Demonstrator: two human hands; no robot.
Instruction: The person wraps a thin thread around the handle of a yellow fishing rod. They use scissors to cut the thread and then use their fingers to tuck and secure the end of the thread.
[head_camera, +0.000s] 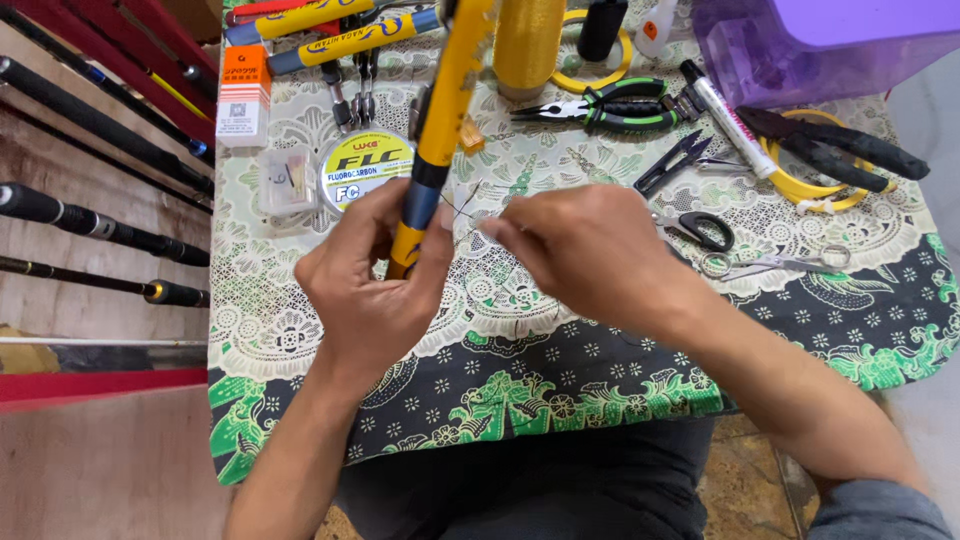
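Hands meet over the patterned tablecloth, busy with a yellow and blue fishing rod that stands tilted up and away from the person. The left hand is wrapped around the rod's lower section, fingers closed on it, holding it steady. The right hand has thumb and fingertips pressed together, pinching the end of a thin line that runs across to the rod just above the left thumb. Judging by this, the line work on the rod looks under way but not finished: the strand is loose between hand and rod, and no trimmed knot can be made out. Scissors, black thread snips, green-handled pliers and a round spool of fishing line lie untouched beyond the hands.
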